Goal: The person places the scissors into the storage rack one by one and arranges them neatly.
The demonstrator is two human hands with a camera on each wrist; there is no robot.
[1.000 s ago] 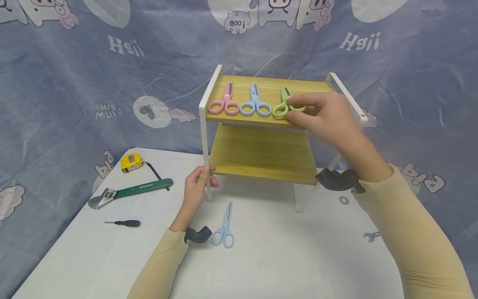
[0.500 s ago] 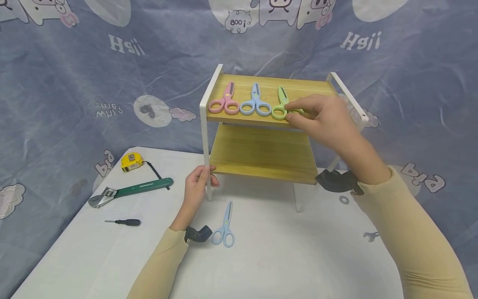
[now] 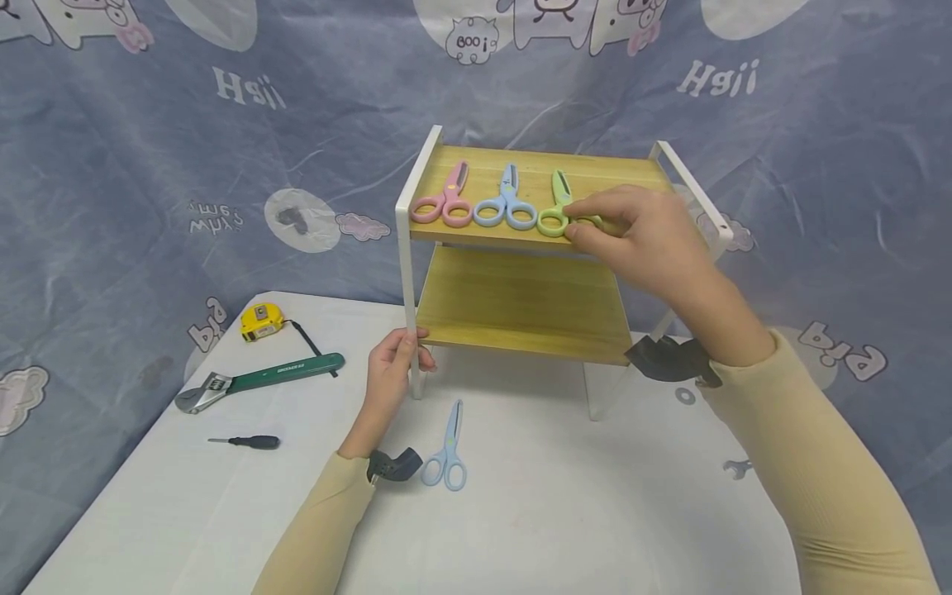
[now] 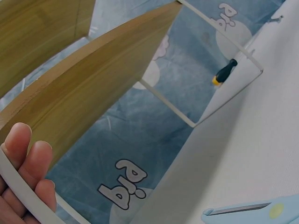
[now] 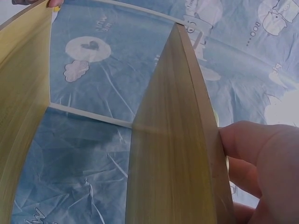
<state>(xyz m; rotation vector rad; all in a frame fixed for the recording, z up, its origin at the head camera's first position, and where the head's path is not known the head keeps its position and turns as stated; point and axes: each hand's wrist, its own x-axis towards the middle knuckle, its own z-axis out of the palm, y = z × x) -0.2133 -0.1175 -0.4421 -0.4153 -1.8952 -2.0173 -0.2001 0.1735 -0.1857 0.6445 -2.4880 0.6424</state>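
Note:
A two-tier wooden rack (image 3: pixel 521 297) with white metal side frames stands on the table. My right hand (image 3: pixel 647 235) is at its top board, thumb and fingertips pinching the right handle of the green scissors (image 3: pixel 561 192), which point toward the back; that handle is partly hidden. Left of them lie blue scissors (image 3: pixel 509 194) and pink scissors (image 3: pixel 451 197), in a row. My left hand (image 3: pixel 388 364) grips the rack's white front leg (image 3: pixel 407 285) beside the lower board; in the left wrist view its fingers (image 4: pixel 37 161) wrap that leg. The right wrist view has my right thumb (image 5: pixel 247 142) against the board's front edge.
Another pair of light blue scissors (image 3: pixel 447 459) lies on the table before the rack. To the left are a yellow tape measure (image 3: pixel 261 322), a green-handled adjustable wrench (image 3: pixel 283 376) and a dark screwdriver (image 3: pixel 255 443). A printed blue cloth (image 3: pixel 342 124) hangs behind.
The green scissors have shifted slightly left and their blades have swung left, with my right hand moving along. My left hand stays on the rack leg.

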